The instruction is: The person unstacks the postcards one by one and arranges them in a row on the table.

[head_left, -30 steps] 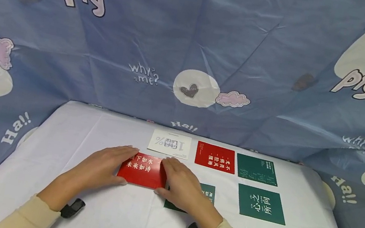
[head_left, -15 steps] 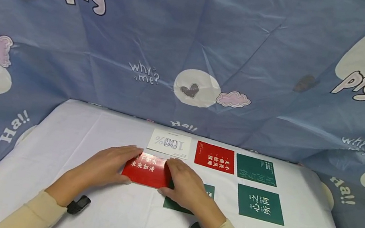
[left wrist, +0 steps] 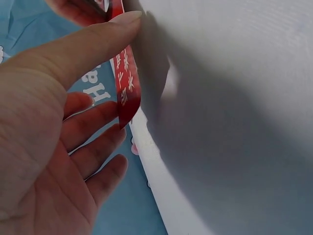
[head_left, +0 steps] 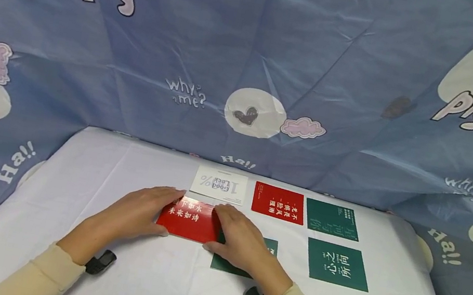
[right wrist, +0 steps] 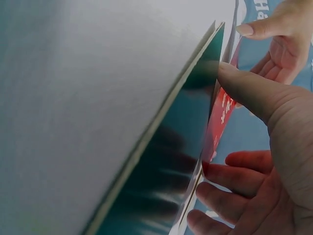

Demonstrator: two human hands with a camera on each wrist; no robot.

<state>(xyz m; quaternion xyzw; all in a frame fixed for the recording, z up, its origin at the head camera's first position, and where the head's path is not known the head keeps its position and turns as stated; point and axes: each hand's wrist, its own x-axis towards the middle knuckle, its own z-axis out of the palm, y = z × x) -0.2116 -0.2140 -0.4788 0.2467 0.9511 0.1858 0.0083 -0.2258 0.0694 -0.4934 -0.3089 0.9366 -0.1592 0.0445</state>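
A red card with white characters [head_left: 194,227] lies between my hands near the middle of the table in the head view. My left hand [head_left: 134,213] grips its left end, thumb on the near edge and fingers towards the far edge. At the right end my right hand [head_left: 243,241] holds it the same way. In the left wrist view the red card [left wrist: 129,81] appears nearly edge-on between thumb and fingers. A green card [head_left: 229,266] lies partly hidden beneath my right hand; its dark face [right wrist: 156,166] fills much of the right wrist view.
Behind the hands lie a white "Good Luck" card [head_left: 218,193] and another red card [head_left: 279,203]. Two more green cards [head_left: 331,222] lie at the right. A white cloth covers the table [head_left: 146,279]; a blue printed curtain [head_left: 165,40] rises behind it.
Both hands have shifted slightly right with the red card between them, then barely back to the left. The other cards stay where they were.
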